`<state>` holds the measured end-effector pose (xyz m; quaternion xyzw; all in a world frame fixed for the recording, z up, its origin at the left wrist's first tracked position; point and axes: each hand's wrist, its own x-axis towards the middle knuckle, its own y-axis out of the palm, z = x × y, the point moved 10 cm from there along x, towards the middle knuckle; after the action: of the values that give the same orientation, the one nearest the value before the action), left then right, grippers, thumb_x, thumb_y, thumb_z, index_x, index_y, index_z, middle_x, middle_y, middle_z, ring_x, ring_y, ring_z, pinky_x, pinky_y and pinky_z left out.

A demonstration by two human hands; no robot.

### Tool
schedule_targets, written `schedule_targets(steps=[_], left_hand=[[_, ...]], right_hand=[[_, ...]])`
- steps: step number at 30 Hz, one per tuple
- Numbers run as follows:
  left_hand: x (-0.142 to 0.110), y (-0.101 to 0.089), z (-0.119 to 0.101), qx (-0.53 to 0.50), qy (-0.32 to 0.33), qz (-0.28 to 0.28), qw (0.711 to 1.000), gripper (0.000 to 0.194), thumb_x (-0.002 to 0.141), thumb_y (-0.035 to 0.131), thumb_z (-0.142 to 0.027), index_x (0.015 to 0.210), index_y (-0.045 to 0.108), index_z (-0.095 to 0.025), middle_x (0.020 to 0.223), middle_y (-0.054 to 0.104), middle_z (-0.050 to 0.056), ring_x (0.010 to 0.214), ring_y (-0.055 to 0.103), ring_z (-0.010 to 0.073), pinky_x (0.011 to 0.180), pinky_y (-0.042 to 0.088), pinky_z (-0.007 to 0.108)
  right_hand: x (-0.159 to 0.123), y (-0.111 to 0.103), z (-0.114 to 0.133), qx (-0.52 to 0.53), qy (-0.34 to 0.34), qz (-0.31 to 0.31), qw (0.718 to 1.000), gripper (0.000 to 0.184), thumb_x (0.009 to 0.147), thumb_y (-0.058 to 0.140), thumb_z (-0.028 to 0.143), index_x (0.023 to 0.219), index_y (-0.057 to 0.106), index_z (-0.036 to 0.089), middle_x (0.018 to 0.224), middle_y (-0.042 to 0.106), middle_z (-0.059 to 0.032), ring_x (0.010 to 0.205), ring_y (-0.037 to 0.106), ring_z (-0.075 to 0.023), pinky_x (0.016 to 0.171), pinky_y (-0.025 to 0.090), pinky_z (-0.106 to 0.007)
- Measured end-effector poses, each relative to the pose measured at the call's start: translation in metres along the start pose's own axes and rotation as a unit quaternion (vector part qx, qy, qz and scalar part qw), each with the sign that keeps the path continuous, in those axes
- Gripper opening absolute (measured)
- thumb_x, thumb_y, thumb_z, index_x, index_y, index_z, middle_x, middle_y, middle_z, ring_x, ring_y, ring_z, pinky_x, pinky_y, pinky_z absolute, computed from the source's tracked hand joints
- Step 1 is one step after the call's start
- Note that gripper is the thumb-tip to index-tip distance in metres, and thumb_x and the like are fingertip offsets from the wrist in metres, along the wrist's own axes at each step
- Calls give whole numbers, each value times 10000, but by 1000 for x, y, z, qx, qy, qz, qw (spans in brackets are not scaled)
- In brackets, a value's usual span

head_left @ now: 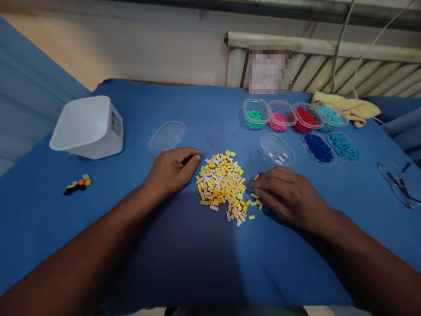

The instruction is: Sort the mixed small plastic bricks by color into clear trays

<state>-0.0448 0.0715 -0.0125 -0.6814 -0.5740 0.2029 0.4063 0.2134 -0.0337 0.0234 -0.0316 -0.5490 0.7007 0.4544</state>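
A loose pile of small yellow, cream and white toy building bricks (222,180) lies on the blue cloth between my hands. My left hand (174,171) rests at the pile's left edge, fingers curled in and thumb tip against the index finger; no brick shows in it. At the right side, my right hand (286,191) points down with its fingertips pressed together beside a few stray bricks (255,202). Whatever those fingertips hold, if anything, is hidden. Beyond this hand sits a shallow clear tub (278,142) with several white bricks in it.
Clear tubs of green (254,117), pink (278,122), red (306,117), dark blue (318,148) and turquoise bricks (344,146) stand back right. Eyeglasses (399,184) lie far right, a yellow cloth (355,107) behind. Leftward are a white bin (98,131), a clear lid (168,135) and several coloured pieces (79,184).
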Motion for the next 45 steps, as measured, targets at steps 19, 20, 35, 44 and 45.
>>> schedule_targets(steps=[19, 20, 35, 44, 45], left_hand=[[1, 1, -1, 2, 0, 7, 1000, 335, 1058, 610, -449, 1187, 862, -270, 1169, 872, 30, 1079, 815, 266, 1025, 617, 396], [1, 2, -1, 3, 0, 8, 1000, 340, 1059, 608, -452, 1192, 862, -270, 1171, 871, 31, 1077, 815, 269, 1020, 616, 400], [-1, 2, -2, -7, 1, 5, 1000, 339, 1062, 604, -445, 1180, 867, -268, 1171, 874, 33, 1084, 817, 272, 1000, 614, 404], [-1, 3, -2, -12, 1, 3, 1000, 343, 1063, 600, -442, 1188, 863, -261, 1188, 873, 39, 1091, 815, 269, 992, 610, 406], [-1, 3, -2, -12, 1, 2, 1000, 343, 1064, 600, -440, 1187, 863, -258, 1186, 873, 39, 1091, 815, 269, 987, 607, 406]], right_hand=[[-7, -40, -58, -77, 114, -136, 981, 169, 1063, 718, 284, 1187, 833, 277, 1047, 858, -84, 972, 799, -308, 869, 628, -482], [-2, -30, -40, -42, 84, -100, 991, 175, 1072, 718, 265, 1213, 821, 285, 1059, 862, -72, 965, 800, -292, 859, 630, -466], [6, 12, 25, 34, -54, 38, 997, 170, 1117, 663, 162, 1255, 711, 249, 1080, 849, -76, 964, 788, -246, 843, 620, -441], [2, 40, 44, 37, -51, 101, 993, 176, 1140, 695, 337, 1245, 759, 211, 1066, 816, -76, 942, 742, -242, 873, 606, -457], [1, 43, 44, 36, -45, 107, 993, 181, 1143, 689, 344, 1230, 766, 205, 1054, 810, -76, 938, 736, -243, 875, 602, -458]])
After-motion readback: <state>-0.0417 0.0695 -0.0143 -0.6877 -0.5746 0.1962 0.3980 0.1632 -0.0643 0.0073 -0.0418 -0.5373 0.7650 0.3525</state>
